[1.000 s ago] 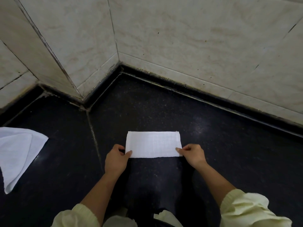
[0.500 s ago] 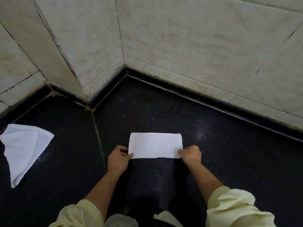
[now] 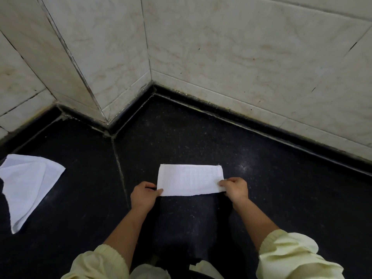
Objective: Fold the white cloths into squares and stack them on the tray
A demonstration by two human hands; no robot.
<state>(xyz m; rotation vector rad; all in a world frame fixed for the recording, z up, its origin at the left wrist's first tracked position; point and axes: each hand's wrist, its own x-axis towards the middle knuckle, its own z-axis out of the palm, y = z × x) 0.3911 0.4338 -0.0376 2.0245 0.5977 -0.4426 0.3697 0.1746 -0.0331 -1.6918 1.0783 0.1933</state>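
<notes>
Pale-yellow sleeves [image 3: 291, 256] sit nearest the camera, and from them both forearms reach forward to the folded cloth [image 3: 189, 179] — a white strip, wider than it is deep, lying flat. The left hand [image 3: 144, 196] pinches the strip's near left corner with the thumb on top. The right hand [image 3: 234, 188] holds the near right corner, its fingers curled over the edge. The weave looks thin, light and limp, so the strip would likely sag if lifted by one corner, and its layers could slide apart. Both corners of one short end seem the best hold, to carry that end across onto the other for a square. Under the strip lies a black speckled stone surface [image 3: 281, 198], smooth and faintly dusty, which should let the fabric slip easily. A pale seam in it runs just left of the strip. Well off to the strip's left lies a loose cloth [image 3: 30, 186], white and rumpled, not yet folded. Beyond the strip a dark skirting meets a cream marbled tile wall [image 3: 241, 57] that bends at a corner — no tray shows anywhere.
</notes>
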